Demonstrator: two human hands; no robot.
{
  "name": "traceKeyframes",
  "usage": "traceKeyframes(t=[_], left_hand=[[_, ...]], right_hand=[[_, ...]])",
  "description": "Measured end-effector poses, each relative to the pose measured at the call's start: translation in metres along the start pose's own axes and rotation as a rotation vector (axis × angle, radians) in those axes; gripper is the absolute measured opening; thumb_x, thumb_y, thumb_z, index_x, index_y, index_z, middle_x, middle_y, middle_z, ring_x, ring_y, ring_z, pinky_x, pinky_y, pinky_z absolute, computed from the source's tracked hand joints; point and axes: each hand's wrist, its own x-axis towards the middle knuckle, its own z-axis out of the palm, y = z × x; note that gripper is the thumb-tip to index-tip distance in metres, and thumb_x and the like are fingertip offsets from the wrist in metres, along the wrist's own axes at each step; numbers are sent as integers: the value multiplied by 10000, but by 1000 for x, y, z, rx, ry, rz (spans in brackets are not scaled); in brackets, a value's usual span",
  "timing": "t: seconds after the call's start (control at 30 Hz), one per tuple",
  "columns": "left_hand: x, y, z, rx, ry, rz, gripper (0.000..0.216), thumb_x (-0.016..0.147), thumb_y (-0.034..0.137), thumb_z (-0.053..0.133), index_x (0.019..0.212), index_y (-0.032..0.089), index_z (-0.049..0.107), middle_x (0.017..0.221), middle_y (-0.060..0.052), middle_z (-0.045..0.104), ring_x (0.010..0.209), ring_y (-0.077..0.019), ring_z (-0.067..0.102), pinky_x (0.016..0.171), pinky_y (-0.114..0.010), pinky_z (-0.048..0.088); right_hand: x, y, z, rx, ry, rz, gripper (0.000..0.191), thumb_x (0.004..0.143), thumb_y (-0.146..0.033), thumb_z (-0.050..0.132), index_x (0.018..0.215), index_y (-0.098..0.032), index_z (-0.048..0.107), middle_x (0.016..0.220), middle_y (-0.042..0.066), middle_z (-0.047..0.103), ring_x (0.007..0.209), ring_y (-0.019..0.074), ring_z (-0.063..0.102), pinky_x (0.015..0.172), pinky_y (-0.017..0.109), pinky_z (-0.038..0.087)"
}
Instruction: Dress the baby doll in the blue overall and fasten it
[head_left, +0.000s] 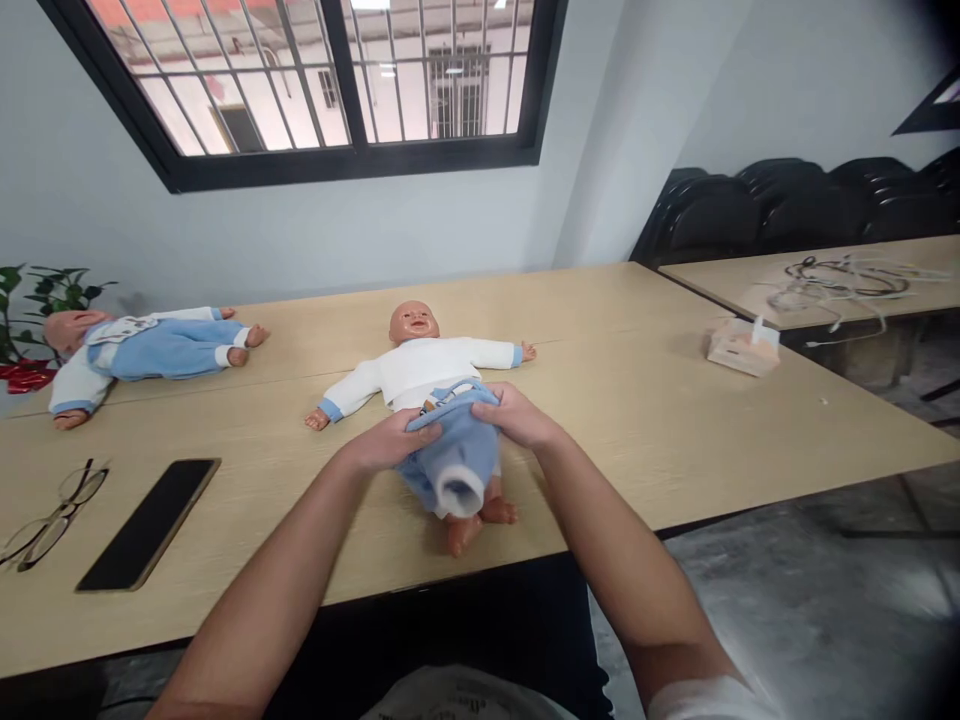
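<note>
A baby doll (420,365) in a white top lies on its back on the wooden table (637,400), head toward the window. Light blue trousers (457,465) cover its legs, and its bare feet stick out near the table's front edge. My left hand (390,440) pinches the trousers' waistband on the doll's left side. My right hand (517,415) grips the waistband on the other side, at the doll's waist.
A second doll (142,350) in blue and white lies at the far left. A black phone (150,520) and glasses (52,515) rest at the near left. A tissue box (742,345) stands at the right. Cables (847,280) lie on the neighbouring table, black chairs (795,205) behind it.
</note>
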Motion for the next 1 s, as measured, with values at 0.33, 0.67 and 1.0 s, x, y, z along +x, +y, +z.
traceKeyframes(t=[0.33,0.67,1.0], left_hand=[[-3,10,9,14,-57,-24,498,792,602,768,1037,168,764,977,-62,765,880,-252,691,795,-345,549],[3,-10,16,-271,62,-4,688,734,739,746,1052,131,696,933,-94,735,801,-234,669,728,-341,535],[-7,23,29,191,-131,-4,352,806,438,727,1043,178,728,966,-57,756,883,-265,687,767,-336,540]], right_hand=[[1,4,3,168,-93,85,446,791,-521,836,1026,-154,739,958,44,766,839,155,705,797,253,554],[2,1,-12,-48,-34,105,470,842,-551,770,1096,-158,727,969,35,755,840,157,676,770,261,547],[0,-3,-7,-122,22,62,430,856,-592,731,907,-167,684,849,12,694,762,151,624,723,265,507]])
